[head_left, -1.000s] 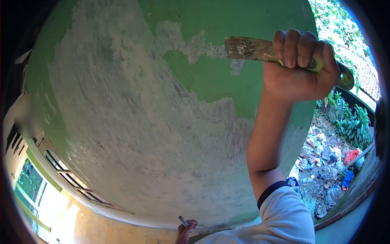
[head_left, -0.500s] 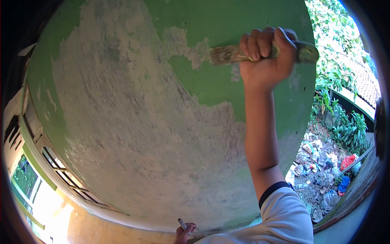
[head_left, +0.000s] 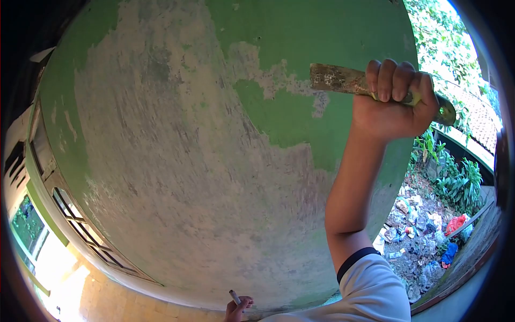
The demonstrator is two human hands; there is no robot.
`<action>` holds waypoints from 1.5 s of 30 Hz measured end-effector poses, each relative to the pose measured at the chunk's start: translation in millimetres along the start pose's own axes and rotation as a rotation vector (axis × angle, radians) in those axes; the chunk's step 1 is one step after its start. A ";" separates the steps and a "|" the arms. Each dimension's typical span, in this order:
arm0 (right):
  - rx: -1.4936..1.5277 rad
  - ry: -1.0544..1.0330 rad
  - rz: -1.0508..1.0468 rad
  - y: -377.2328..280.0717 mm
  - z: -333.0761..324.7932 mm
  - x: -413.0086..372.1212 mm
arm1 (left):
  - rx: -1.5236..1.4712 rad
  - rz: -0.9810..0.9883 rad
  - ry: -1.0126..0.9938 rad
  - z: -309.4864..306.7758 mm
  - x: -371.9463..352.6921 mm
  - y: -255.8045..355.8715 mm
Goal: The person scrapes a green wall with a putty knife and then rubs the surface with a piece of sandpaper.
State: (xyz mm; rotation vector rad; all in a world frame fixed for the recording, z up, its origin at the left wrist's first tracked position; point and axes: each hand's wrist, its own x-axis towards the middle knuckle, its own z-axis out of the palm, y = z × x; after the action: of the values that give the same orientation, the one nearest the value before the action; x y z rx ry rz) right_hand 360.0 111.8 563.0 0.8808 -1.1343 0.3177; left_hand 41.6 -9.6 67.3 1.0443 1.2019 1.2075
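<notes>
While raised right hand (head_left: 394, 102) fists scraper (head_left: 338, 79) against wall (head_left: 188, 161), left hand (head_left: 238, 309) pinches white stick (head_left: 235, 297).

Paint-crusted scraper (head_left: 343, 80) lies blade-flat against green wall (head_left: 300, 32).

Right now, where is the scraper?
Upper right of the head view, the scraper is gripped in the right hand, blade against the green wall beside bare plaster.

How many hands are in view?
2. The right hand is raised at upper right, fist closed around a paint-crusted metal scraper against the green wall. The left hand is at the bottom edge, holding a small white stick.
</notes>
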 end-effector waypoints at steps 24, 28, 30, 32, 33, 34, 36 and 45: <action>-0.178 0.170 0.183 35.4 -4.5 -8.1 | 0.016 -0.052 0.007 0.9 10.0 -5.1; -0.026 -0.051 0.023 -3.6 -4.3 1.5 | -0.157 0.038 -0.032 2.6 8.1 4.3; 0.031 -0.037 0.038 1.3 -8.1 -1.3 | -0.229 0.052 -0.049 -4.2 9.4 -12.4; -0.075 0.012 0.092 29.9 -8.3 -9.7 | -0.177 0.038 -0.032 -1.1 2.1 -2.4; -0.179 0.056 0.139 37.4 -6.7 -11.2 | -0.124 0.033 -0.017 0.3 0.9 1.6; -0.175 0.050 0.138 34.6 -5.1 -9.3 | -0.129 0.039 -0.017 -1.0 3.3 -0.6; -0.055 -0.067 0.080 17.6 -0.9 -6.7 | -0.021 -0.046 0.020 -7.0 6.0 -9.1; -0.188 0.040 0.124 24.4 0.8 -12.8 | -0.032 -0.058 0.000 -12.2 14.4 -27.9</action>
State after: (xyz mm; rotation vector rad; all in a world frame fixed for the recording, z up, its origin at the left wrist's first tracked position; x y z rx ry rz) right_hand 338.7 129.3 562.7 0.6379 -1.1636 0.3235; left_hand 32.0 1.5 37.0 0.9787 1.2015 1.1782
